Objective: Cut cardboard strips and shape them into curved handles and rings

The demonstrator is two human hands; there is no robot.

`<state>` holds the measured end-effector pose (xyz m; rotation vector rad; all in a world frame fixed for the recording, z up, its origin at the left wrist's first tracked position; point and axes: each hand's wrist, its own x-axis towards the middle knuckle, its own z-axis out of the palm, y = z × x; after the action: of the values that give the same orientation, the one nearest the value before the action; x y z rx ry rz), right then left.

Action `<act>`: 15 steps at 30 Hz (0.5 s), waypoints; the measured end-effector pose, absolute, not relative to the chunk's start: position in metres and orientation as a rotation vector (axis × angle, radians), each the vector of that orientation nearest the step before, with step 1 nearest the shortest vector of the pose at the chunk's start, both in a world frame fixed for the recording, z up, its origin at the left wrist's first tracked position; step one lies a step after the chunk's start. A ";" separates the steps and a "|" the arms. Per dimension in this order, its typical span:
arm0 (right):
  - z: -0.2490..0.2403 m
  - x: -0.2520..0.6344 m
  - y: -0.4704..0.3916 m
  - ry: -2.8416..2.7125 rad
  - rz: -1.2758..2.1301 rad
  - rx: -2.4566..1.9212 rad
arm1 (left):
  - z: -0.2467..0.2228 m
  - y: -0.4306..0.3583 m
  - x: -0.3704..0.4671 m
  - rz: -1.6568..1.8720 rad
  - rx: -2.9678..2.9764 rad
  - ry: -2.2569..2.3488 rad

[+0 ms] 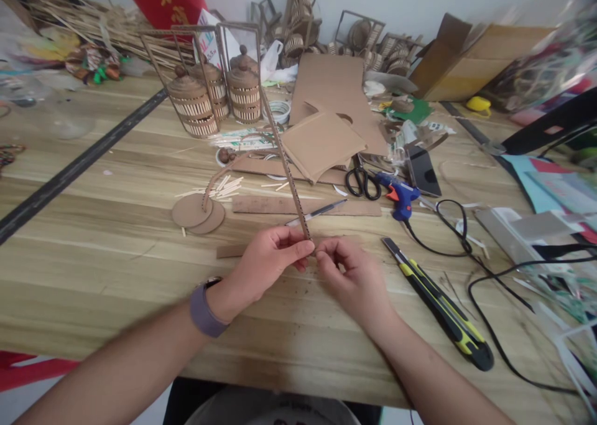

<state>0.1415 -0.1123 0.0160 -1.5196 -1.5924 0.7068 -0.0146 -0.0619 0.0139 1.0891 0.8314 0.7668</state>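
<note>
Pinched between the thumb and fingers of my left hand (275, 257) is a long, narrow cardboard strip (290, 179), its corrugated edge showing. The strip slants up and away toward the small lanterns. Close to its near end, my right hand (349, 272) has thumb and forefinger pressed together; whatever sits between them is too small to make out. Beyond the hands lie a pen-like craft knife (326, 208) and a flat cardboard piece (265, 205). Two cardboard discs (192, 210) overlap to the left, beside a scatter of short wooden sticks (226, 188).
Right of my hands lies a yellow-black utility knife (438, 303). Past it are a blue glue gun (400, 195) with its looping cord, black scissors (362, 179) and a phone (423, 170). Cardboard lanterns (191, 104) stand at the back left, cardboard sheets (326, 139) behind.
</note>
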 end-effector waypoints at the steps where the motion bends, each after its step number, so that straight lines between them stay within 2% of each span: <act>1: 0.015 0.141 -0.112 -1.626 0.664 -1.513 | 0.014 -0.062 -0.015 0.761 1.085 0.824; 6: 0.010 0.142 -0.112 -1.755 0.488 -1.444 | 0.012 -0.061 -0.015 0.743 1.075 0.789; 15: 0.006 0.141 -0.114 -1.837 0.418 -1.381 | 0.007 -0.061 -0.015 0.676 1.147 0.768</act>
<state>0.1413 -0.1136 0.0064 -1.3812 -1.8370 0.4175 -0.0148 -0.0610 0.0070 1.1469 0.7685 0.6765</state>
